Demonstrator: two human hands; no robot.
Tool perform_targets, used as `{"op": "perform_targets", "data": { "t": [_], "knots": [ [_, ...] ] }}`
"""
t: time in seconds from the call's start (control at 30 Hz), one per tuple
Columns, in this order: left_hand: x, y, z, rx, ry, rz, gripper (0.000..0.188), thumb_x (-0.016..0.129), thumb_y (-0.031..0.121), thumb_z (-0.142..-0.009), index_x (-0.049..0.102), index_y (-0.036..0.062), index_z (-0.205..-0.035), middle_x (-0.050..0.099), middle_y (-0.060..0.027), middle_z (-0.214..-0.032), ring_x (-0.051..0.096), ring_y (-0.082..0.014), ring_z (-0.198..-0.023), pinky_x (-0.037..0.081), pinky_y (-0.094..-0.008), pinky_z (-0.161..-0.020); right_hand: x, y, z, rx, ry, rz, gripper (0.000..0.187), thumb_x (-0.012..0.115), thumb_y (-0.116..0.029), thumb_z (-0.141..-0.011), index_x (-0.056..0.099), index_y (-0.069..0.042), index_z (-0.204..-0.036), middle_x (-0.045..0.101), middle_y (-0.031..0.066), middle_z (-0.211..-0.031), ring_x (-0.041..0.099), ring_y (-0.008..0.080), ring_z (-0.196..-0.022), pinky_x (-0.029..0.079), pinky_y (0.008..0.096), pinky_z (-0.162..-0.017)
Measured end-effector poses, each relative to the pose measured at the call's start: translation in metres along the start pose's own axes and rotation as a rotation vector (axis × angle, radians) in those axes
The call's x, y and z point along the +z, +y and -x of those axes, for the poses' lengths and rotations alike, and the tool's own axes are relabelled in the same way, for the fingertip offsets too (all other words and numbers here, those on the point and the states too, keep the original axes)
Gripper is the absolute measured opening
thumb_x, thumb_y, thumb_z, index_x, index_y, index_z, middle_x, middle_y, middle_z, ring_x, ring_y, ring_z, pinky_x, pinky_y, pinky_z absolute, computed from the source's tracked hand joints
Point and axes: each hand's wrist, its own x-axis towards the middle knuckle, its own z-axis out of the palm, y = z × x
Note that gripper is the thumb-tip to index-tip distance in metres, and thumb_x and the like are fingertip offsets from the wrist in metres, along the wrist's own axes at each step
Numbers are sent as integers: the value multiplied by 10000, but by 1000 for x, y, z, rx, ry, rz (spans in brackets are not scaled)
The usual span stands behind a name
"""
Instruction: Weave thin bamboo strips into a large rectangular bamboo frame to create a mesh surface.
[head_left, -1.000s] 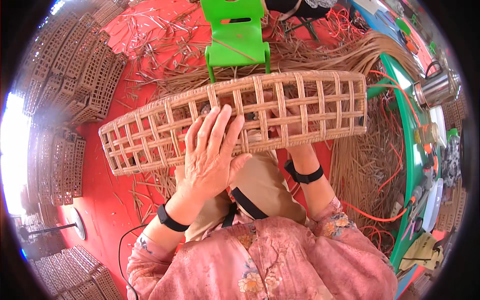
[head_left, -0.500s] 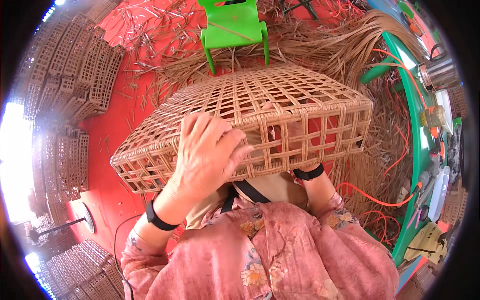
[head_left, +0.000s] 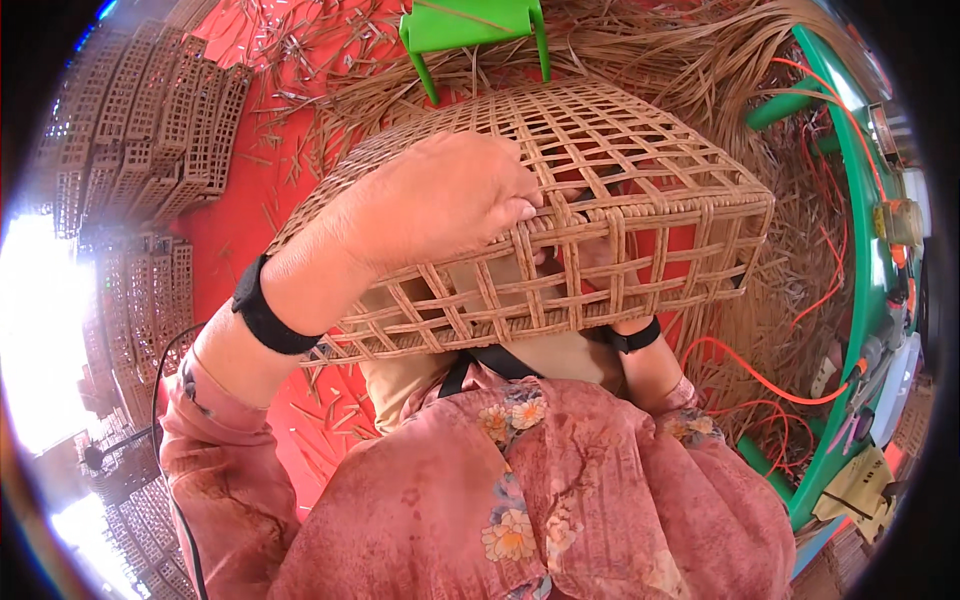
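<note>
A large open-weave wicker basket (head_left: pixel 690 215) lies across my lap with its latticed face up and a side wall toward me. My left hand (head_left: pixel 450 195) reaches over the top; its curled fingers are closed at the braided edge near the middle, and the fingertips are partly hidden. Behind the side lattice, inside the basket, is my right hand (head_left: pixel 600 258); only bits of it show through the gaps, its fingers mostly covered by the strands. Something thin and dark shows through the weave near it, too hidden to name.
A green chair (head_left: pixel 470 25) stands ahead among long loose strips (head_left: pixel 690 60) on the red floor. Stacks of woven baskets (head_left: pixel 140 130) rise at the left. At the right, a green table (head_left: pixel 850 200) holds jars and tools, with an orange hose (head_left: pixel 765 385) looping down beside it.
My left hand has swung rightward along the basket edge, from raised with fingers spread to curled down at the middle. The basket has shifted slightly right and tilted. My right hand stays inside it.
</note>
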Motion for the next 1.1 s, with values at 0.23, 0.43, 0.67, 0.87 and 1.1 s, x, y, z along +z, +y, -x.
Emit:
{"op": "perform_targets", "data": {
  "t": [0.23,0.43,0.67,0.87,1.1],
  "knots": [
    [0,11,6,34,-23,-210,169,592,112,-852,624,6,-979,567,-137,-905,582,-348,-833,487,-433,-693,-13,6,11,-58,188,-53,312,629,-256,-943,596,-19,-1143,644,38,-893,588,115,-774,495,255,-708],
    [2,12,10,2,-12,-206,210,591,76,-827,609,-2,-1021,551,-142,-918,574,-338,-847,498,-408,-703,-20,14,11,-62,223,-7,305,632,-254,-940,599,-21,-1134,643,35,-888,585,113,-770,492,254,-705],
    [6,10,10,-19,21,-149,199,566,74,-840,608,-4,-1019,544,-149,-913,571,-341,-863,493,-418,-735,-23,24,7,-60,252,38,296,636,-251,-938,603,-23,-1124,641,31,-881,582,110,-766,489,252,-700],
    [8,10,9,-37,45,-158,202,566,62,-838,611,1,-1024,544,-142,-892,567,-342,-844,487,-418,-725,-22,29,4,-55,263,67,289,640,-249,-935,607,-25,-1115,640,28,-876,579,108,-762,486,251,-697],
    [7,8,8,45,188,5,209,617,-9,-798,660,48,-994,594,-114,-891,604,-303,-828,500,-384,-712,-22,34,2,-57,277,91,280,644,-246,-933,611,-27,-1104,638,25,-870,575,105,-757,483,249,-692]
  ]
}}
